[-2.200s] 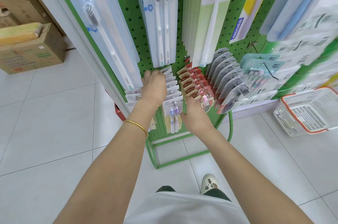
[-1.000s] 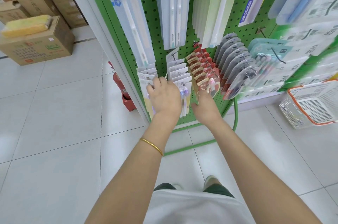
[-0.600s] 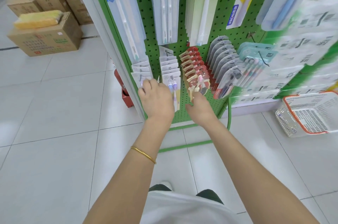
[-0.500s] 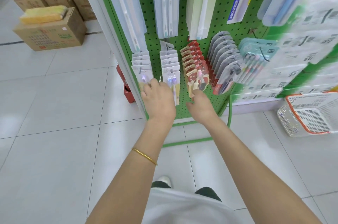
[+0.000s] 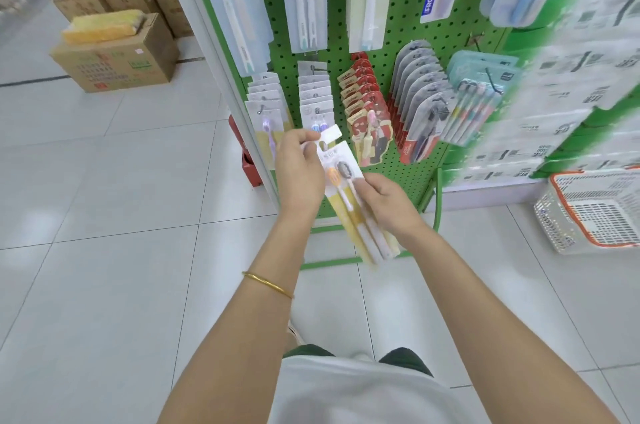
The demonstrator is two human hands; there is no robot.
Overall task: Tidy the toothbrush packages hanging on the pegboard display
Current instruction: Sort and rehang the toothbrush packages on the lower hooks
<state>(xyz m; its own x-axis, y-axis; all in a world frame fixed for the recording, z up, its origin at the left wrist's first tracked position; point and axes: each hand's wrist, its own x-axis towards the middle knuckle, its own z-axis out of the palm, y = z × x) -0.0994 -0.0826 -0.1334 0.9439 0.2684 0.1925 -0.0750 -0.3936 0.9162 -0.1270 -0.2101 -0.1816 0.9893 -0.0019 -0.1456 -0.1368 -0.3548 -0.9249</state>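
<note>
L hand (image 5: pixel 299 174) pinching top tab of flat white-yellow blister pkg (image 5: pixel 360 229), R hand (image 5: pixel 384 203) gripping its edge, near green perforated pegboard (image 5: pixel 339 42).

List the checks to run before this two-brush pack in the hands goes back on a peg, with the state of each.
1. Grip secure: left hand pinches the two-brush pack at its top, right hand holds its middle. Ok.
2. Pack off the pegs: held out in front of the pegboard. Ok.
3. Pack upright for hanging: tilted, lower end toward the right. Not ok.
4. Hang hole clear of fingers: too blurred. Cannot tell.
5. Room left on the peg of the white pack row: cannot tell.
</note>
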